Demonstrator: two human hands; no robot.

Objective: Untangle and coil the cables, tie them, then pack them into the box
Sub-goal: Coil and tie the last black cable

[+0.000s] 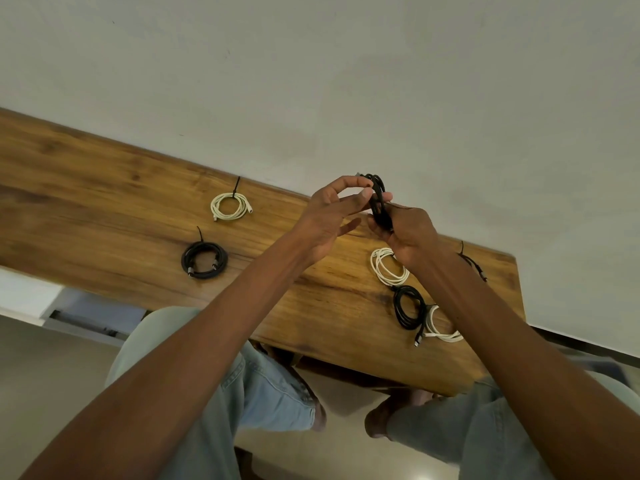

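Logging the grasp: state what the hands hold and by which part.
Both hands hold one black coiled cable: the right hand grips its lower loops, the left hand pinches its upper side.

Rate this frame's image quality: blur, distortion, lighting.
Head view: strongly tilted, with wide-angle stretch on the forearms; lighting soft and even, no glare; the table and tied white coil sharp; the black cable between the left hand and right hand slightly soft.

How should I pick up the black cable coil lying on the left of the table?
Pinch the tied black coil across its ring near the zip tie, coming straight down from above. It lies flat on the table, so the bound spot keeps the loops together.
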